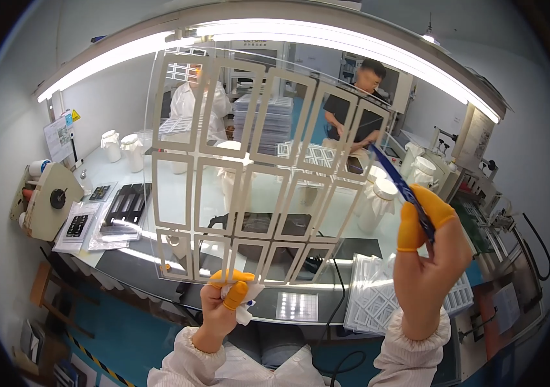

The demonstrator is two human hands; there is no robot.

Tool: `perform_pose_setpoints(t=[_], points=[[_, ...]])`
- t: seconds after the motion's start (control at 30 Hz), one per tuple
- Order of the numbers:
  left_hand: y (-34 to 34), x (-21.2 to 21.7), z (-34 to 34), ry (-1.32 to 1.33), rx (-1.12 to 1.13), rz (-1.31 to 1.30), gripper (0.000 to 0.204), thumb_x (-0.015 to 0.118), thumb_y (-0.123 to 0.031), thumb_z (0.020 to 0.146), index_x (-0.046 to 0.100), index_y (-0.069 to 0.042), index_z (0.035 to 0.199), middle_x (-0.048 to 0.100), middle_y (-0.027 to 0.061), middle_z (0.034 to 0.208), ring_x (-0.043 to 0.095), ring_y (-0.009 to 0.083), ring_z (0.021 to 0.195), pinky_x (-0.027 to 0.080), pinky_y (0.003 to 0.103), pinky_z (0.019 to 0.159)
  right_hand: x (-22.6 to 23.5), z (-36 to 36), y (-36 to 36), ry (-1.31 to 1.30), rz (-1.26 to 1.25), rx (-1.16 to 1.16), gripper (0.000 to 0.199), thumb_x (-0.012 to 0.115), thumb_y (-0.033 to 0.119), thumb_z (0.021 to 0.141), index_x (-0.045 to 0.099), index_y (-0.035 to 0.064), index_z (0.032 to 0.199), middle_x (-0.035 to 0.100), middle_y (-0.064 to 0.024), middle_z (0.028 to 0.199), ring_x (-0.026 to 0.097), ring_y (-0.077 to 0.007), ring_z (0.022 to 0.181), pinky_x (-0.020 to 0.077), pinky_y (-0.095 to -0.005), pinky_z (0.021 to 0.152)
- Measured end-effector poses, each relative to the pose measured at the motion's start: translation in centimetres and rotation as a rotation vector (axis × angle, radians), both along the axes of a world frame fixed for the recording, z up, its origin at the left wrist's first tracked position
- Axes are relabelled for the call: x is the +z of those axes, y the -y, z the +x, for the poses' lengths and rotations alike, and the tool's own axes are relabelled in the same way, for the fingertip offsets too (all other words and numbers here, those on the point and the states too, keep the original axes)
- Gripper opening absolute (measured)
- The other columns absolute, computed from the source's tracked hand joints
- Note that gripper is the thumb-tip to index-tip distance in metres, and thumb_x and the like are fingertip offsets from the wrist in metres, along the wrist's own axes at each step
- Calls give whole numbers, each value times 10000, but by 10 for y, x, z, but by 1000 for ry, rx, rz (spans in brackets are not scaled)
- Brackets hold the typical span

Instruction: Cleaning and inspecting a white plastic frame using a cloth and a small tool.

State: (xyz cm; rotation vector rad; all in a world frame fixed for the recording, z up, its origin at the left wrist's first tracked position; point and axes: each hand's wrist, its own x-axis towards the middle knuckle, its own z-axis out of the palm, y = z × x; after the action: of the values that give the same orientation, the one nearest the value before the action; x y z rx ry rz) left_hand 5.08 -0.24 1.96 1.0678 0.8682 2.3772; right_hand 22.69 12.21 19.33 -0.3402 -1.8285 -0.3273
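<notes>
My left hand (213, 311) is closed at the lower edge of a large clear sheet (254, 162) with rows of white rectangular frames, thumb and fingers pinching it with a crumpled white cloth (244, 316) bunched in the grip. The sheet stands raised in front of me, above the near side of the table (94, 171), and I see the room through it. My right hand (433, 264) is up at the sheet's right side, pinching a slim dark blue tool (403, 187) between thumb and fingers; its tip overlaps the sheet's right edge in my view, and I cannot tell whether they touch. Yellow covers (410, 229) sit on fingertips of both hands. Below my right hand lies a pile of similar framed sheets (370, 293). A white jar (377, 205) with a covered top stands farther back, and dark flat pieces (126, 208) lie to the left. Across the table are a person in white (181, 100) and another in a dark shirt (337, 111)
</notes>
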Motion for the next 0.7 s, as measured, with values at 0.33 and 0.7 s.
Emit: perform_pose_setpoints(t=[0.33, 0.7], points=[[-10, 0, 6, 20, -206, -37, 232, 571, -145, 800, 576, 30, 952, 601, 87, 846, 573, 112, 749, 449, 195, 666, -8, 10, 29, -168, -169, 171, 240, 574, 90, 777, 535, -77, 945, 607, -137, 753, 560, -96, 551, 405, -151, 494], [-21, 0, 21, -15, -273, -69, 220, 577, -127, 797, 582, 41, 938, 601, 81, 821, 560, 108, 710, 438, 191, 631, -8, 34, 49, -41, -182, 18, 268, 619, 83, 732, 540, -65, 940, 611, -155, 775, 593, -178, 574, 427, -176, 519]])
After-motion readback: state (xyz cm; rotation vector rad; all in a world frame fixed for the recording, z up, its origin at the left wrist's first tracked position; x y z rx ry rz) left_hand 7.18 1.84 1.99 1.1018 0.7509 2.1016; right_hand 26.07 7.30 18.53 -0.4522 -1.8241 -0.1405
